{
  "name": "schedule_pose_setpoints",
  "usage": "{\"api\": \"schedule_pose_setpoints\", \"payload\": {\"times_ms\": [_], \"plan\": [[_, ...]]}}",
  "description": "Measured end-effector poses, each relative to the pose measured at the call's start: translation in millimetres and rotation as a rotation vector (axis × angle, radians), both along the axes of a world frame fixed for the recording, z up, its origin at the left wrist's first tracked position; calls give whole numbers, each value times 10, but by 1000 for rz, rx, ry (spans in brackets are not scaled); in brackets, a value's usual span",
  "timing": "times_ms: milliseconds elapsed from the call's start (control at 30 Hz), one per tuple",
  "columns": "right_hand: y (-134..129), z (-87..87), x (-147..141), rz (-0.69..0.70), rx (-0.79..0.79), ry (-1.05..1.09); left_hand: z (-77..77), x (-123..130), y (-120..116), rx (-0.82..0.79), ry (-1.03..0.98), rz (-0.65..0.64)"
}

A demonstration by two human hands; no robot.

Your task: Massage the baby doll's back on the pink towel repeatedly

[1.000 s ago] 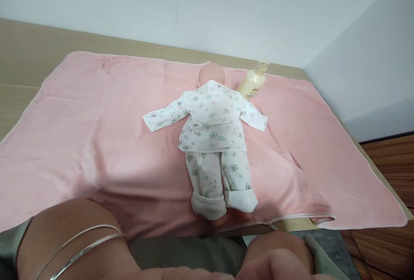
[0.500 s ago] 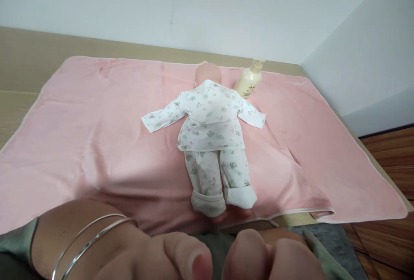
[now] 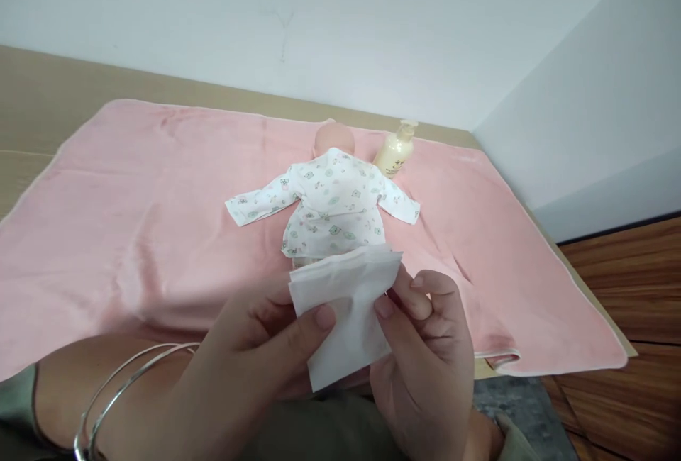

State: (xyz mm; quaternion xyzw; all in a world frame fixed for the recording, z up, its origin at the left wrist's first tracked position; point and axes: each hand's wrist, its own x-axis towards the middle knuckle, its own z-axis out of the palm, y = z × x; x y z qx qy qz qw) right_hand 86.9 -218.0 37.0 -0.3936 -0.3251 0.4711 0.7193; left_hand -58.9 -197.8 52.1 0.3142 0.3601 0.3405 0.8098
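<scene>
A folded white tissue [image 3: 348, 333] is between my hands, close to the camera. My left hand [image 3: 260, 354] pinches its left side, thumb on the near face. On its right side my right hand [image 3: 425, 347] grips it with thumb and forefinger, the other fingers curled. Behind the tissue, a baby doll [image 3: 334, 139] lies with its head toward the wall, wearing a white printed top [image 3: 340, 195] with both sleeves spread out. The tissue and my hands hide the doll's legs. A pale yellow pump bottle [image 3: 394, 152] is beside the doll's head, on the right.
A pink blanket [image 3: 175, 191] covers most of the wooden table [image 3: 37, 99]. White walls [image 3: 383, 35] rise behind and to the right. Brown wood-grain panels [image 3: 628, 284] stand at the lower right.
Both hands have risen from the bottom edge, and the white tissue has come into view between them. The camera view has shifted slightly; doll and bottle keep their places on the blanket.
</scene>
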Motion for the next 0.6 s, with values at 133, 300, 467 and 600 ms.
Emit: {"api": "schedule_pose_setpoints", "payload": {"times_ms": [133,300,467,600], "plan": [[-21,-73,129,29,-31,-11,-26,24,35,7,78,-30],[-50,-66,234,200,-47,-124,14,-1,110,83,183,-92],[-29,-8,293,305,-170,-212,135,-25,54,104,225,-84],[-95,151,206,227,-157,-243,60,-154,-132,144,236,-5]]}}
